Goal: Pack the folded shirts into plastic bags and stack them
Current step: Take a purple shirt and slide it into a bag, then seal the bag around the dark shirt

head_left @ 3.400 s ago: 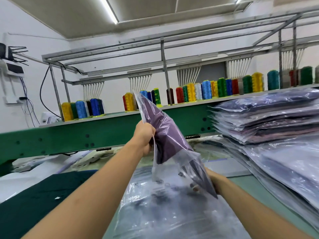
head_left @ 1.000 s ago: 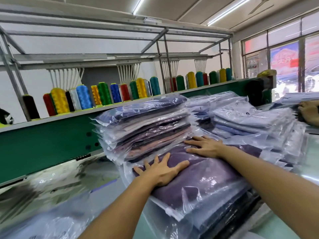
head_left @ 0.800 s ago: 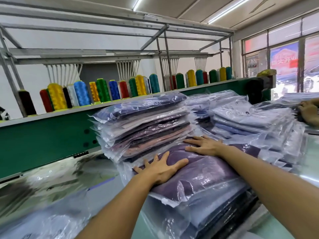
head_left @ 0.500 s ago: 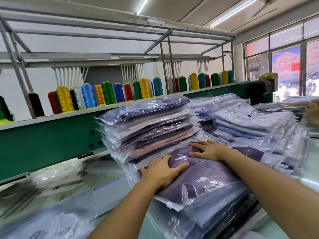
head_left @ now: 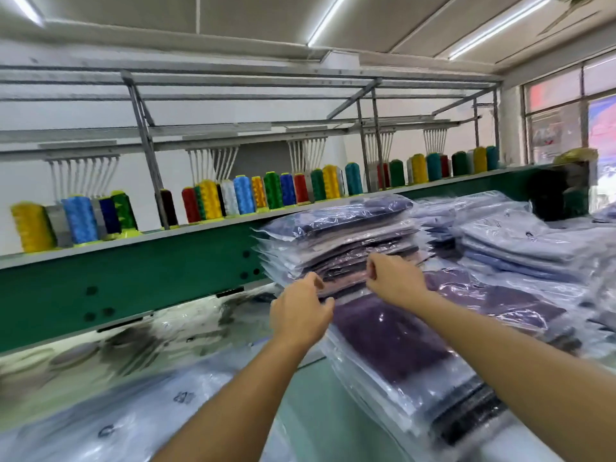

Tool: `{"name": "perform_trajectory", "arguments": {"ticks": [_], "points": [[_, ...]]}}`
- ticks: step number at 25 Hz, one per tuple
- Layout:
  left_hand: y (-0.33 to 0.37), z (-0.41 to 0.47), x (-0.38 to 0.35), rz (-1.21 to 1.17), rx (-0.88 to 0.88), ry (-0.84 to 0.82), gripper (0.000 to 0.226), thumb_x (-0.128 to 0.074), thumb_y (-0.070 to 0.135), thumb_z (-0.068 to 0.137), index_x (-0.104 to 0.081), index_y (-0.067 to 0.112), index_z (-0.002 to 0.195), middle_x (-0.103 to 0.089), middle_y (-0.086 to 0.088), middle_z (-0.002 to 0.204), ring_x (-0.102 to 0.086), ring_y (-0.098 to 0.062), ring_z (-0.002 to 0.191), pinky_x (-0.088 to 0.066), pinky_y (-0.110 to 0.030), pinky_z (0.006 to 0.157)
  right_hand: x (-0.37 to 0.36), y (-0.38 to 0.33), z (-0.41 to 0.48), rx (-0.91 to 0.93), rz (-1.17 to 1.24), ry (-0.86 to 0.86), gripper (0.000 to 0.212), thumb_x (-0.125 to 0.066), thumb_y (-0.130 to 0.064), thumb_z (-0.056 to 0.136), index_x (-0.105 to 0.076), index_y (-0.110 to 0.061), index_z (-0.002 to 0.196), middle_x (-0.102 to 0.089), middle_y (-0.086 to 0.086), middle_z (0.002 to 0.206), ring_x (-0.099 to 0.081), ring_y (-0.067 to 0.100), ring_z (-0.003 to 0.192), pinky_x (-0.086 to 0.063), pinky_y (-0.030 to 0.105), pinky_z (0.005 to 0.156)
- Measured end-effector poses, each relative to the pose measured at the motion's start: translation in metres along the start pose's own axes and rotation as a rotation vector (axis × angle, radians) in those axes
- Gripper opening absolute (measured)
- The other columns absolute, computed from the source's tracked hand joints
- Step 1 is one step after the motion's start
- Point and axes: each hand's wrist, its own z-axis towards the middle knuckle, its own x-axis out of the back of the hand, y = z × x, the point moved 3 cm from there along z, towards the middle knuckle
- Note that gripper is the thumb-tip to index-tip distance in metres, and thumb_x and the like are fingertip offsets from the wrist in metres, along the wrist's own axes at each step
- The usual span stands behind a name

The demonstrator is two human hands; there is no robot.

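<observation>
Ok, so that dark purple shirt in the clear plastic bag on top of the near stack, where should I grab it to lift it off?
Grip the bagged dark purple shirt by its two long side edges, one hand each, coming from the near end. It lies flat with slippery film overhanging the stack, so pinch through to the folded cloth, probably not the loose plastic.

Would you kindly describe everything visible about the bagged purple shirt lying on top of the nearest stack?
The bagged purple shirt is a folded dark purple garment in a clear, glossy, wrinkled plastic bag. It lies flat on top of the near stack of bagged shirts, its far edge against the taller stack. The left hand is at its far-left corner; contact is unclear.
</observation>
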Motion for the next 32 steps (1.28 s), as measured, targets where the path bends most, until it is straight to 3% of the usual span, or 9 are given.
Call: {"name": "perform_trajectory", "arguments": {"ticks": [3,8,11,16,19,23,26,28,32], "points": [[-0.019,-0.016,0.039,0.053,-0.033,0.060,0.013,-0.062,0.035,0.089,-0.052,0.026,0.091,-0.062,0.002,0.093,-0.061,-0.026,0.089,-0.051,-0.037,0.070,-0.002,-0.088,-0.027,0.163,0.164,0.027,0.027,-0.060,-0.028,0.081,-0.042,-0.021,0.063,-0.051,-0.007,0.067,-0.050,0.024,0.069,-0.033,0.031,0.054],[-0.088,-0.070,0.103,0.133,0.062,0.038,0.008,-0.054,0.019,0.079,-0.049,0.023,0.074,-0.057,0.004,0.072,-0.050,-0.028,0.068,-0.030,-0.029,0.050,-0.037,-0.217,-0.079,0.341,0.280,-0.087,0.023,-0.052,-0.008,0.074,-0.040,-0.015,0.056,-0.049,-0.001,0.058,-0.045,0.025,0.058,-0.028,0.034,0.050],[-0.140,-0.109,0.127,0.208,0.175,-0.031,0.007,-0.052,0.019,0.076,-0.059,0.019,0.079,-0.064,0.001,0.074,-0.055,-0.029,0.070,-0.034,-0.028,0.052,-0.072,-0.268,-0.114,0.343,0.330,-0.156,0.029,-0.051,-0.006,0.074,-0.032,-0.014,0.053,-0.037,0.000,0.050,-0.035,0.023,0.055,-0.021,0.035,0.047],[-0.223,-0.174,0.136,0.161,0.432,-0.110,0.016,-0.055,0.018,0.080,-0.046,0.022,0.068,-0.056,0.001,0.075,-0.055,-0.029,0.074,-0.034,-0.030,0.051,-0.137,-0.335,-0.169,0.384,0.371,-0.314,0.032,-0.050,-0.004,0.073,-0.026,-0.016,0.055,-0.031,0.002,0.051,-0.032,0.022,0.060,-0.021,0.035,0.053],[-0.265,-0.210,0.117,-0.019,0.598,-0.200,0.016,-0.066,0.035,0.084,-0.054,0.028,0.093,-0.060,-0.003,0.109,-0.058,-0.026,0.106,-0.050,-0.036,0.084,-0.167,-0.347,-0.194,0.379,0.382,-0.384,0.031,-0.049,-0.004,0.070,-0.024,-0.016,0.057,-0.029,0.004,0.056,-0.030,0.021,0.060,-0.018,0.035,0.053],[-0.311,-0.243,0.099,0.151,0.567,-0.305,0.078,-0.061,0.073,0.080,-0.048,0.026,0.141,-0.046,0.003,0.144,-0.041,-0.023,0.137,-0.033,-0.037,0.111,-0.199,-0.330,-0.211,0.282,0.342,-0.433,0.024,-0.054,-0.015,0.077,-0.035,-0.018,0.063,-0.044,-0.001,0.064,-0.046,0.022,0.070,-0.035,0.034,0.058],[-0.324,-0.240,0.106,0.024,0.532,-0.244,0.055,-0.070,0.065,0.080,-0.061,0.033,0.124,-0.057,0.012,0.133,-0.053,-0.016,0.124,-0.042,-0.035,0.105,-0.205,-0.310,-0.202,0.211,0.257,-0.360,0.005,-0.055,-0.027,0.085,-0.051,-0.027,0.082,-0.052,-0.001,0.099,-0.049,0.025,0.104,-0.045,0.035,0.078],[-0.329,-0.237,0.110,-0.055,0.567,-0.167,0.031,-0.077,0.055,0.080,-0.066,0.033,0.100,-0.065,0.016,0.115,-0.060,-0.012,0.106,-0.049,-0.033,0.093,-0.210,-0.299,-0.196,0.152,0.185,-0.355,0.018,-0.055,-0.036,0.089,-0.057,-0.026,0.103,-0.052,0.004,0.119,-0.045,0.027,0.118,-0.046,0.037,0.091],[-0.330,-0.237,0.109,0.029,0.563,-0.056,0.019,-0.074,0.045,0.087,-0.063,0.030,0.082,-0.070,0.016,0.089,-0.063,-0.010,0.087,-0.053,-0.032,0.078,-0.213,-0.288,-0.187,-0.006,0.405,-0.331,0.028,-0.057,-0.041,0.091,-0.057,-0.024,0.114,-0.058,0.005,0.121,-0.049,0.028,0.119,-0.046,0.038,0.094]]}}
